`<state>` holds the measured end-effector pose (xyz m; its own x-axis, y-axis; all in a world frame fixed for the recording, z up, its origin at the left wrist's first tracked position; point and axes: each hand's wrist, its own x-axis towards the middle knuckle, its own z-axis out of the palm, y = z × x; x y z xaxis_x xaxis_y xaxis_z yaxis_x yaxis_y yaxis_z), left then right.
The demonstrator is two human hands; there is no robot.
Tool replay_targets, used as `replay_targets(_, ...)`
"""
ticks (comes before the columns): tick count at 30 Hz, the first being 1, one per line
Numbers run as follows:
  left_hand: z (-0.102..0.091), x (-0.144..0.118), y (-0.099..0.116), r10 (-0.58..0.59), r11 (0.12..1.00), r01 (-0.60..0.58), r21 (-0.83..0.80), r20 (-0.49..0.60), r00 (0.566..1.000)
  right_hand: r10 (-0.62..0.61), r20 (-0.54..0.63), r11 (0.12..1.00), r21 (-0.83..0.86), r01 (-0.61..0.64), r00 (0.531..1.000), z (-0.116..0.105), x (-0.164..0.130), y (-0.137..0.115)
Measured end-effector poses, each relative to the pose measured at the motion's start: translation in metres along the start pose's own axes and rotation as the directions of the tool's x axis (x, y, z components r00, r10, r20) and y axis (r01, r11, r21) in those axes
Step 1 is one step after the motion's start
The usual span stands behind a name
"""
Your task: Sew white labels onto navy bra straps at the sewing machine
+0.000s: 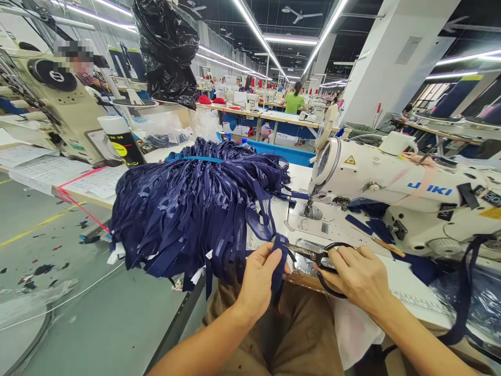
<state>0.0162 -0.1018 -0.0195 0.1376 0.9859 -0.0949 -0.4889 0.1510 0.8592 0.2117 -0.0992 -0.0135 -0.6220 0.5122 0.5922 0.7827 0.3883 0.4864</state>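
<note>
At table's front edge: left hand (260, 277) pinching navy mesh strap (278, 261) trailing off heaped navy strap bundle (195, 209); right hand (358, 274) closed through black-handled scissors (315, 256), blades seemingly parted beside strap. Risk: nicked thumb, blades so near; bundle sliding floorward, overhanging table.

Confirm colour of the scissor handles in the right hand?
Black. The scissors in the right hand show best in the head view.

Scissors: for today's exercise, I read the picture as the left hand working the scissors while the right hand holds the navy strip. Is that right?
Not quite. The head view shows the scissors in the right hand, while the left hand holds the navy strip. The sides are swapped.
</note>
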Motion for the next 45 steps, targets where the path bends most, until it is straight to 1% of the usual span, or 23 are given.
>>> replay_targets(2,0.000,-0.001,0.000,0.002,1.000,-0.002,-0.011,-0.002,1.000,0.025,-0.015,1.000,0.014,-0.025,1.000,0.001,0.001,-0.001)
replay_targets(6,-0.001,-0.001,0.001,0.018,1.000,-0.018,-0.016,0.012,1.000,0.120,-0.011,0.991,0.060,-0.119,0.993,0.000,0.002,0.000)
replay_targets(9,-0.001,-0.001,0.003,0.028,1.000,-0.028,-0.009,-0.003,1.000,0.145,-0.017,0.982,0.124,-0.142,0.989,-0.002,0.001,0.002)
replay_targets(13,0.002,-0.002,0.005,0.015,1.000,-0.016,-0.020,-0.027,1.000,0.102,-0.036,0.988,0.121,-0.097,0.994,-0.004,0.000,0.004)
replay_targets(18,0.002,-0.002,0.003,0.023,0.999,-0.024,-0.021,-0.016,1.000,0.066,-0.063,0.994,0.095,-0.060,0.996,-0.002,-0.002,0.002)
replay_targets(24,0.003,-0.003,0.005,0.033,0.999,-0.033,-0.041,-0.008,0.999,0.046,-0.064,0.998,0.035,-0.044,0.997,-0.001,-0.002,0.000)
replay_targets(28,0.004,-0.003,0.005,0.029,0.999,-0.030,-0.035,-0.012,0.999,0.008,-0.103,1.000,0.017,-0.006,0.995,-0.002,0.000,0.000)
replay_targets(30,0.003,-0.002,0.004,0.035,0.999,-0.036,-0.026,-0.012,0.999,0.051,-0.109,0.997,0.059,-0.044,0.993,-0.001,-0.003,0.002)
replay_targets(32,0.001,0.000,0.001,0.038,0.999,-0.038,-0.021,-0.012,0.999,0.158,-0.072,0.984,0.100,-0.150,0.985,0.002,-0.010,0.007)
replay_targets(33,0.000,0.001,0.000,0.032,0.999,-0.032,-0.024,-0.012,0.999,0.221,-0.025,0.971,0.101,-0.218,0.975,0.004,-0.015,0.012)
replay_targets(34,-0.001,0.002,-0.001,0.022,0.999,-0.023,-0.028,-0.016,1.000,0.289,0.054,0.953,0.081,-0.292,0.956,0.006,-0.021,0.017)
replay_targets(35,-0.002,0.003,-0.002,0.009,1.000,-0.010,-0.026,-0.024,1.000,0.358,0.165,0.928,0.043,-0.370,0.919,0.008,-0.027,0.024)
replay_targets(36,-0.003,0.004,-0.002,-0.005,1.000,0.005,-0.016,-0.034,0.999,0.429,0.300,0.894,-0.009,-0.447,0.852,0.009,-0.034,0.031)
replay_targets(37,-0.004,0.005,-0.003,-0.019,1.000,0.019,0.002,-0.041,0.999,0.492,0.437,0.853,-0.069,-0.518,0.753,0.009,-0.040,0.039)
replay_targets(38,-0.004,0.006,-0.002,-0.029,0.999,0.030,0.024,-0.045,0.999,0.541,0.555,0.807,-0.130,-0.577,0.632,0.008,-0.047,0.046)
replay_targets(39,-0.004,0.008,-0.002,-0.037,0.998,0.039,0.047,-0.040,0.999,0.571,0.643,0.763,-0.187,-0.619,0.510,0.006,-0.052,0.053)
replay_targets(40,-0.003,0.009,-0.002,-0.043,0.997,0.045,0.069,-0.028,0.999,0.586,0.699,0.729,-0.234,-0.644,0.409,0.003,-0.057,0.059)
replay_targets(41,-0.003,0.011,-0.002,-0.046,0.995,0.047,0.089,-0.011,0.999,0.592,0.731,0.706,-0.268,-0.655,0.339,0.000,-0.060,0.064)
replay_targets(42,-0.002,0.013,-0.002,-0.043,0.993,0.043,0.107,0.004,0.999,0.595,0.748,0.694,-0.293,-0.658,0.294,-0.002,-0.063,0.068)
replay_targets(43,-0.001,0.015,-0.002,-0.035,0.992,0.033,0.123,0.013,0.999,0.598,0.755,0.688,-0.312,-0.655,0.269,-0.004,-0.064,0.071)
replay_targets(44,0.000,0.017,-0.003,-0.025,0.990,0.022,0.141,0.019,1.000,0.599,0.757,0.693,-0.327,-0.643,0.260,-0.006,-0.065,0.073)
replay_targets(45,0.001,0.020,-0.004,-0.014,0.988,0.010,0.157,0.024,1.000,0.593,0.758,0.710,-0.334,-0.620,0.271,-0.006,-0.066,0.074)
